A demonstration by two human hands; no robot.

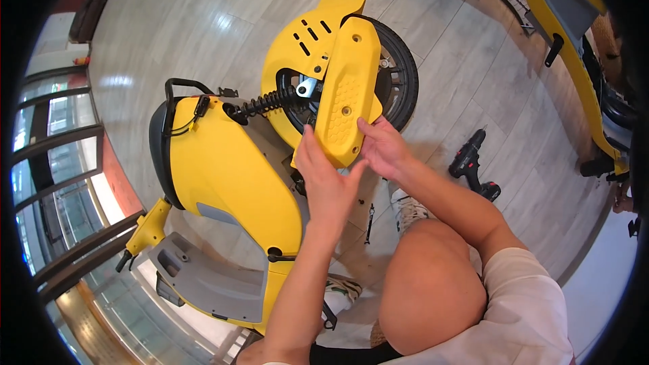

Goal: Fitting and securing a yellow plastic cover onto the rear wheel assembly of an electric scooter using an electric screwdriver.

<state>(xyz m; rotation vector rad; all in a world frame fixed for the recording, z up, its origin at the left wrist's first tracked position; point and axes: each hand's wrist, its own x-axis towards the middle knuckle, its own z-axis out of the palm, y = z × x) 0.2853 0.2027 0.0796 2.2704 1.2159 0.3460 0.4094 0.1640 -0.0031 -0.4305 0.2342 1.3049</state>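
Note:
A long yellow plastic cover (358,67) with a honeycomb pattern and a few screw holes lies over the side of the rear wheel (403,67). My left hand (326,172) holds its near end from the left, fingers along the edge and thumb stretched toward the right. On the opposite edge, my right hand (385,149) grips the same end, its fingertips partly hidden. Left of the cover are the yellow rear fender (287,44) with dark slots and a black coil-spring shock absorber (267,103). These belong to a yellow scooter (236,162) lying on its side.
A black cordless drill (473,165) lies on the wood-look floor (466,47) to the right. A small ratchet-like tool (370,223) lies near my shoe (409,209). Another yellow and grey scooter (571,47) stands at the upper right. Glass panels (61,155) line the left side.

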